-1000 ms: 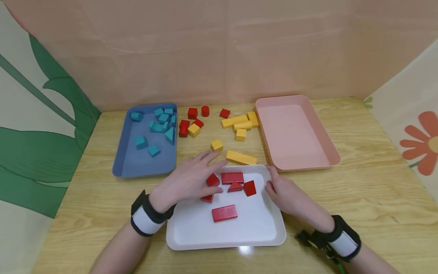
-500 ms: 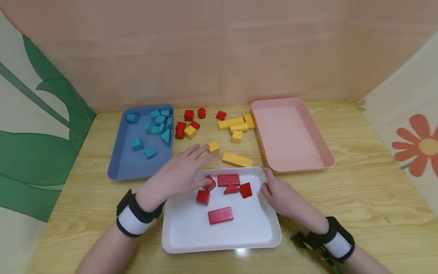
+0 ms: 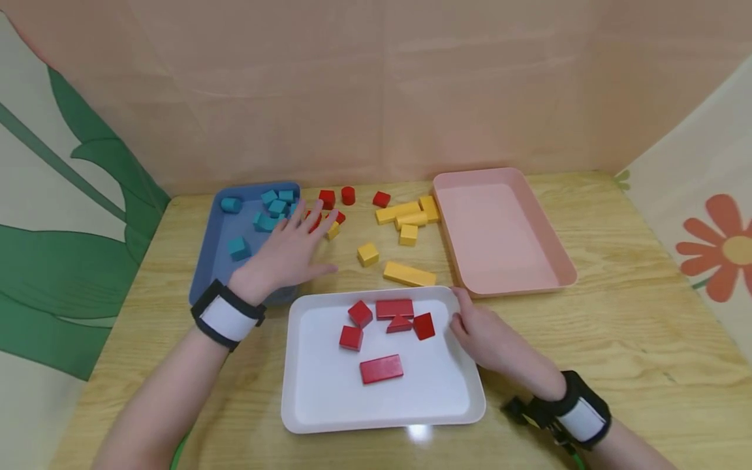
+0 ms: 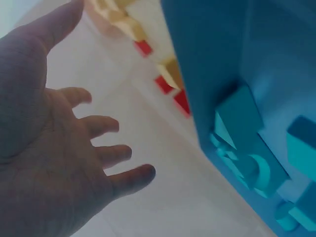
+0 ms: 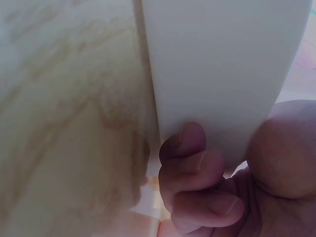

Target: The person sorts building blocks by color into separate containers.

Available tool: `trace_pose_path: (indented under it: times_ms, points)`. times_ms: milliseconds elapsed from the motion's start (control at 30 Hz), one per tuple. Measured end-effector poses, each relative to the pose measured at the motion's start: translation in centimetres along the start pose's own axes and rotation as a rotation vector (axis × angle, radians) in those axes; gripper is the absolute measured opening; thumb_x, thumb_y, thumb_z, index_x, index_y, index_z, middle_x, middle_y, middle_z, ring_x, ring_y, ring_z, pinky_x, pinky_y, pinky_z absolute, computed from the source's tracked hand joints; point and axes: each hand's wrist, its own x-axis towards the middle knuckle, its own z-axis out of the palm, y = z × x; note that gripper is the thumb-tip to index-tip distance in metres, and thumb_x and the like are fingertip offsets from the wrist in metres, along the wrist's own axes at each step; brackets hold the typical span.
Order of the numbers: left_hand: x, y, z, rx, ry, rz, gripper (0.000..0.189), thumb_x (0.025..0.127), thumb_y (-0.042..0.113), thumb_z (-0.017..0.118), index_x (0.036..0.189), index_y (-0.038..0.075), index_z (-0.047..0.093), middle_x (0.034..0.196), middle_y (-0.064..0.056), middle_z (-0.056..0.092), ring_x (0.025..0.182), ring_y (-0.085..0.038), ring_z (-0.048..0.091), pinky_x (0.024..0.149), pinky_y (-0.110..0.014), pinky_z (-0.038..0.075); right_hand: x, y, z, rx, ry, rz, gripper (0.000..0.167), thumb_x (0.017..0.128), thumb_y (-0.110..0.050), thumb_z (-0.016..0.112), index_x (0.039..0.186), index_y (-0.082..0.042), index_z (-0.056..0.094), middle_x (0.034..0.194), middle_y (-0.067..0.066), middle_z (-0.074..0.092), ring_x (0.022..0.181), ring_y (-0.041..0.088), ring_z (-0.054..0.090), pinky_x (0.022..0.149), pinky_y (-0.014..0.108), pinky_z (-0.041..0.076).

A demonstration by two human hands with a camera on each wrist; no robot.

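My left hand (image 3: 281, 253), fingers spread, reaches over the right edge of the blue tray (image 3: 202, 274), which holds several blue blocks. Its fingertips overlap red blocks and a yellow cube (image 3: 333, 230) in the head view, partly hiding them. The left wrist view shows nothing in the palm (image 4: 54, 133). With my right hand (image 3: 487, 336) I hold the right rim of the white tray (image 3: 329, 398) near its far corner. Curled fingers lie against the tray's outer wall (image 5: 217, 74) in the right wrist view. Several red blocks, among them a rectangular one (image 3: 382, 369), lie in this tray.
A pink tray (image 3: 499, 235) stands at the back right. Yellow blocks (image 3: 409, 274) lie between it and the blue tray, with a red cylinder (image 3: 348, 195) and a red block (image 3: 382, 199) farther back. A wall covering rises behind the table.
My left hand has left the red blocks in the white tray and moved up and left towards the blue tray's edge, fingers spreading. My right hand keeps its hold on the white tray.
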Motion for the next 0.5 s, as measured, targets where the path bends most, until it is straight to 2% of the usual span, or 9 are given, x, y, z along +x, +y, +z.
trace_pose_path:
  times_ms: [133, 267, 333, 500]
  points:
    - [1.1, -0.9, 0.2, -0.009, -0.059, -0.066, 0.097, 0.072, 0.069, 0.049, 0.143, 0.023, 0.004, 0.148, -0.011, 0.003, 0.132, -0.037, -0.004, 0.096, -0.06, 0.018, 0.0, 0.0, 0.0, 0.0, 0.007, -0.013, 0.049, 0.09, -0.015, 0.046, 0.131, -0.002, 0.023, 0.092, 0.011, 0.053, 0.053, 0.014, 0.045, 0.044, 0.026, 0.041]
    - [2.0, -1.5, 0.6, -0.014, -0.114, -0.087, 0.097, 0.072, 0.07, 0.047, 0.144, 0.021, 0.003, 0.148, -0.011, 0.0, 0.131, -0.038, -0.003, 0.096, -0.061, 0.017, 0.1, 0.1, 0.1, -0.016, 0.035, -0.059, 0.047, 0.09, -0.014, 0.046, 0.129, -0.001, 0.025, 0.09, 0.011, 0.054, 0.057, 0.014, 0.046, 0.046, 0.025, 0.04]
    - [2.4, -1.8, 0.8, -0.021, -0.145, -0.103, 0.097, 0.072, 0.069, 0.047, 0.144, 0.02, 0.005, 0.148, -0.012, 0.001, 0.131, -0.038, -0.002, 0.096, -0.061, 0.017, 0.2, 0.1, 0.2, -0.02, 0.045, -0.076, 0.046, 0.089, -0.014, 0.045, 0.129, 0.0, 0.026, 0.088, 0.011, 0.054, 0.059, 0.014, 0.047, 0.047, 0.024, 0.04]
    - [3.0, -2.5, 1.2, -0.036, -0.24, -0.16, 0.093, 0.074, 0.067, 0.049, 0.144, 0.017, 0.012, 0.146, -0.014, 0.012, 0.131, -0.038, 0.004, 0.096, -0.062, 0.015, 0.2, -0.2, 0.2, 0.001, 0.024, -0.055, 0.047, 0.09, -0.016, 0.045, 0.13, -0.002, 0.025, 0.097, 0.013, 0.055, 0.061, 0.014, 0.048, 0.047, 0.025, 0.042]
